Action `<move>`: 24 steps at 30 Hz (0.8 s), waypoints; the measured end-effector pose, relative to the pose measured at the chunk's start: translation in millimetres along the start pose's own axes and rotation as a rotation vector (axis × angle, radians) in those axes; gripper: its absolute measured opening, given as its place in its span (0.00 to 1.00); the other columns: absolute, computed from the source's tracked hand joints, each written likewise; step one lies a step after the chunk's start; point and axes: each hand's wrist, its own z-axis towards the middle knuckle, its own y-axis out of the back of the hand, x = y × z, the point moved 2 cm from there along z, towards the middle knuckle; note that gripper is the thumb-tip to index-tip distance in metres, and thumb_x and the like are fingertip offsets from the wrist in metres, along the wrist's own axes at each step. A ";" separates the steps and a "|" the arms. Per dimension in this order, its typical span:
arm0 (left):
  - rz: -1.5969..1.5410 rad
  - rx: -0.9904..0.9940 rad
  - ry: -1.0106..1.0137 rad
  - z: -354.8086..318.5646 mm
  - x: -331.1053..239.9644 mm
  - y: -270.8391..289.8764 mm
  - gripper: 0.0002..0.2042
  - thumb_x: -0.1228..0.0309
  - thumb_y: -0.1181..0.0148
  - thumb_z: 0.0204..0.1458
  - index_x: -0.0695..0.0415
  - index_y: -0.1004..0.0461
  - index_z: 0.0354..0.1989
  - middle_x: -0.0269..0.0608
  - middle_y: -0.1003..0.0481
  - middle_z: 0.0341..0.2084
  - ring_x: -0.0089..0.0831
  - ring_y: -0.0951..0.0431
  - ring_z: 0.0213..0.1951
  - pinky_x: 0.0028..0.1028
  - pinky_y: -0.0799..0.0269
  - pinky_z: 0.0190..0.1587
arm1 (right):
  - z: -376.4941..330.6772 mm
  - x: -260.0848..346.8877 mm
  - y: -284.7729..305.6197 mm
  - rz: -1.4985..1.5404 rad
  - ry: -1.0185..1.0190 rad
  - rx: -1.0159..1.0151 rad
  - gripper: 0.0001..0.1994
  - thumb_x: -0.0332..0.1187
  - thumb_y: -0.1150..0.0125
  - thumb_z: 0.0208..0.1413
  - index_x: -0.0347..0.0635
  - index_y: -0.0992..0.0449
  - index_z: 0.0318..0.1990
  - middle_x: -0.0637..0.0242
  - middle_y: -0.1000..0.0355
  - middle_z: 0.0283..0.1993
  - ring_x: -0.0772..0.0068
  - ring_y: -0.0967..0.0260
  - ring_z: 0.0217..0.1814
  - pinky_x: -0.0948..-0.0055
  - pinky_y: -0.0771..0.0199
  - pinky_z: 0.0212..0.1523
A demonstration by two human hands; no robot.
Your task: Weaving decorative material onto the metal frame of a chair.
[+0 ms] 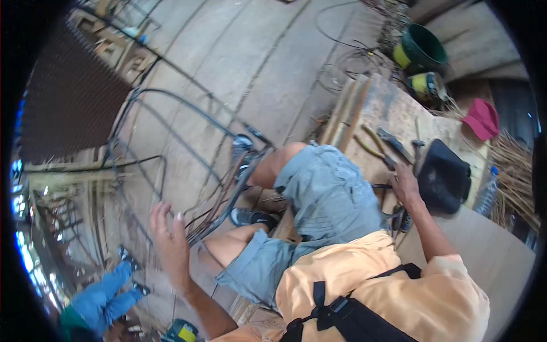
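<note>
The bench [399, 108] is a worn wooden board. On it lie yellow-handled pliers [369, 143], a grey hand tool [395, 145], a black bag [444, 176], wooden slats [346, 111] along its left edge and a red cap [482, 118]. The right hand [405, 185] rests beside the bag.

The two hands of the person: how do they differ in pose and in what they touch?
The left hand is raised with its fingers spread, beside the dark bent metal frame, holding nothing. The right hand lies low on the wooden workbench, among tools near the pliers and a black pouch; its grip cannot be made out. Both hands are bare.
</note>
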 end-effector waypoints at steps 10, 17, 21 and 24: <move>-0.229 0.171 -0.291 35.8 -60.9 -86.4 0.14 0.67 0.51 0.53 0.62 0.29 0.43 0.55 0.28 0.41 0.51 0.27 0.42 0.40 0.32 0.45 | -32.6 12.5 -28.9 -0.334 0.214 0.251 0.15 0.35 0.40 0.45 0.43 0.30 0.41 0.51 0.29 0.37 0.49 0.32 0.43 0.56 0.32 0.43; -0.319 0.234 -0.219 50.8 -54.0 -116.4 0.12 0.66 0.49 0.52 0.61 0.27 0.39 0.56 0.26 0.30 0.51 0.26 0.36 0.40 0.32 0.38 | -23.1 27.2 44.3 -0.382 0.214 0.348 0.09 0.34 0.43 0.43 0.42 0.26 0.32 0.50 0.27 0.34 0.49 0.29 0.41 0.57 0.29 0.40; -0.338 0.137 -0.236 42.9 -60.5 -113.0 0.10 0.68 0.50 0.52 0.62 0.26 0.34 0.57 0.26 0.29 0.52 0.26 0.36 0.42 0.31 0.38 | -36.7 71.9 105.6 -0.040 -0.070 0.257 0.16 0.42 0.37 0.44 0.37 0.25 0.31 0.49 0.29 0.24 0.53 0.27 0.31 0.61 0.32 0.32; -0.327 0.092 -0.241 41.9 -64.4 -113.6 0.10 0.68 0.49 0.51 0.62 0.26 0.34 0.56 0.26 0.29 0.52 0.26 0.35 0.42 0.31 0.38 | -53.0 95.9 98.3 0.150 0.246 0.271 0.12 0.36 0.38 0.46 0.36 0.25 0.33 0.56 0.31 0.21 0.67 0.36 0.22 0.67 0.35 0.28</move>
